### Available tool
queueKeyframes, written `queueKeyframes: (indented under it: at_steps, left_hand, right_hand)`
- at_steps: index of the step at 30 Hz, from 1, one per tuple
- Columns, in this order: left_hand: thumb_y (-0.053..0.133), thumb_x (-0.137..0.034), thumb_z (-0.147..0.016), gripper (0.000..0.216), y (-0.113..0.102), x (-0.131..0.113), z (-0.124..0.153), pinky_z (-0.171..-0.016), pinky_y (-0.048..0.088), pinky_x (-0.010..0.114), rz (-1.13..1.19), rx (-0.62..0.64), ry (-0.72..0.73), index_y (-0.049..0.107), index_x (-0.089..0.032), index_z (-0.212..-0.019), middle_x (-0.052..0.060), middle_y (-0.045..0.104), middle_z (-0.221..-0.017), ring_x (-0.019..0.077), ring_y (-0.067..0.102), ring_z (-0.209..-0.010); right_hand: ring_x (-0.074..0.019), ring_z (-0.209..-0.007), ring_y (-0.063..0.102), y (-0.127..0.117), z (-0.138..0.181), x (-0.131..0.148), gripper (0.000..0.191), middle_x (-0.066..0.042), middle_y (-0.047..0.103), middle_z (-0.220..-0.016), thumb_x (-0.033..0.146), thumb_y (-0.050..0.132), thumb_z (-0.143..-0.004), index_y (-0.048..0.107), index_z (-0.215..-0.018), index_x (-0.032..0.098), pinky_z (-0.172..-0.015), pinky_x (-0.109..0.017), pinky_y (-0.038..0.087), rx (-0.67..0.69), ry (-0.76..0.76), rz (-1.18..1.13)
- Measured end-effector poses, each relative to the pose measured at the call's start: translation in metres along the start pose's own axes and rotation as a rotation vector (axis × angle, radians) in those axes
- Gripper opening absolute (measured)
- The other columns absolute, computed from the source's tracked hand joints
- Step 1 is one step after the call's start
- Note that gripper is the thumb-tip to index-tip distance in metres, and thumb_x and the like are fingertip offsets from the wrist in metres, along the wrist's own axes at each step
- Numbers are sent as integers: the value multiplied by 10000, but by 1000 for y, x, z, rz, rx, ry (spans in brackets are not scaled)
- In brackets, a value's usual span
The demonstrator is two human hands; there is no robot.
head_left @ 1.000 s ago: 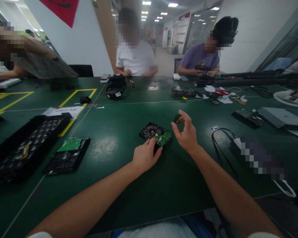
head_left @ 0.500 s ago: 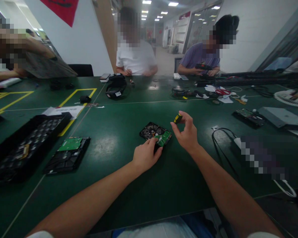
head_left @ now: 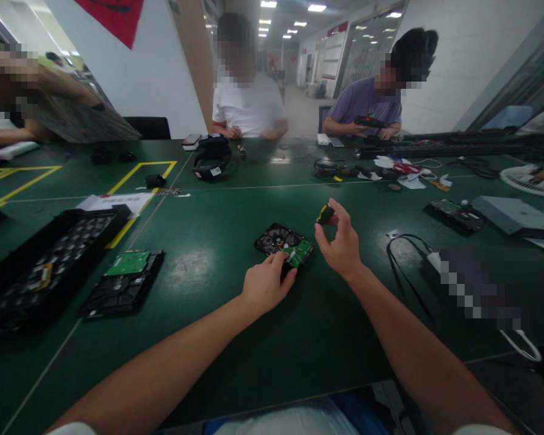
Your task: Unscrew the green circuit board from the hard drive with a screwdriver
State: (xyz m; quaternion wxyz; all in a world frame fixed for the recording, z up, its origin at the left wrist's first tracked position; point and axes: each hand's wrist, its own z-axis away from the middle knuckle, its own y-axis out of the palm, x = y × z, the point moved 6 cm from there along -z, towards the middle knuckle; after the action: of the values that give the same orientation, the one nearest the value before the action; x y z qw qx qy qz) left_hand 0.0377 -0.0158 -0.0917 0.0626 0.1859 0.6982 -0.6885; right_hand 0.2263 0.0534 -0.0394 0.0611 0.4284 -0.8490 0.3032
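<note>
A hard drive [head_left: 272,240] lies on the green table with its circuit board facing up. My left hand [head_left: 266,283] grips its near edge, fingers on the board and thumb along the side. Just right of the drive, my right hand [head_left: 341,243] is raised, thumb and fingers closed around a small yellow-and-black screwdriver [head_left: 325,214]. Only the handle of the screwdriver shows clearly; I cannot make out its shaft. Off to the left, a second hard drive [head_left: 122,287] rests with its green board up.
A black tray [head_left: 9,266] stands at the left. Another drive [head_left: 453,215] and a grey box [head_left: 514,215] lie to the right, near a cable [head_left: 408,281]. Cables and papers [head_left: 367,173] lie farther back. Two people [head_left: 249,106] work across the table, another at the left.
The screwdriver in my right hand has tilted slightly and my right fingers have shifted a little. My left hand and the hard drive stay where they were.
</note>
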Motion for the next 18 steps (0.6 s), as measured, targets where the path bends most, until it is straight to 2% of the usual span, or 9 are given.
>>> queueKeyframes:
  at_steps: [6,12,18]
  left_hand:
    - [481,-508,-1037,441,0,0,0,-761,538,342,11,7,8,512,-249,-1392,76,723,-1223,245,740,-940]
    - [493,-511,-1032,432,1,1,1,-775,536,343,4,5,-9,513,-261,-1383,69,725,-1214,250,741,-955]
    - [480,-514,-1036,442,-1,0,1,-785,547,355,4,-1,11,498,-259,-1397,70,721,-1227,247,743,-945]
  right_hand:
    - [-265,-1079,712,-3,-1,0,667,-111,601,-1436,310,683,-952,376,-1543,320,-952,-483,635,-14,1,7]
    - [-230,-990,741,0,0,-1,669,-139,581,-1445,225,616,-955,319,-1551,291,-950,-473,631,-15,50,-76]
    - [-228,-906,717,-4,0,-3,673,-113,623,-1344,337,741,-907,395,-1482,285,-855,-452,649,-63,52,-17]
